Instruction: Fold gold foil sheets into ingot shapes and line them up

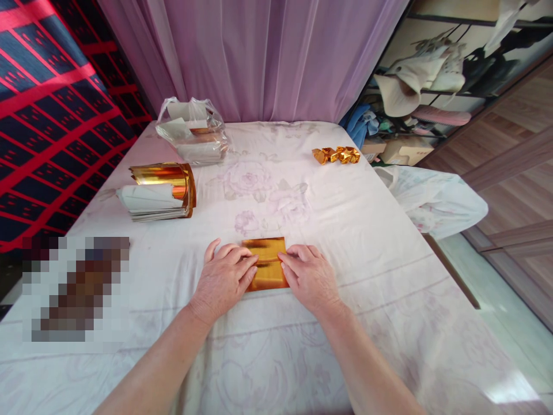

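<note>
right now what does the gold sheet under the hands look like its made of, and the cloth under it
The gold sheet looks like thin metallic foil paper: it is glossy, shows bright and dark orange reflections, and carries a crease across its middle. Both the left hand and right hand press it flat. The cloth looks like soft matte woven fabric, pale with a faded floral print and slight wrinkles.

Floral-sheeted bed under gold sheet

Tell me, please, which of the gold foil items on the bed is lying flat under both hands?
The single gold sheet at the near centre, pressed by the left hand and right hand. The curled gold stack and folded gold pieces lie untouched farther away.
</note>
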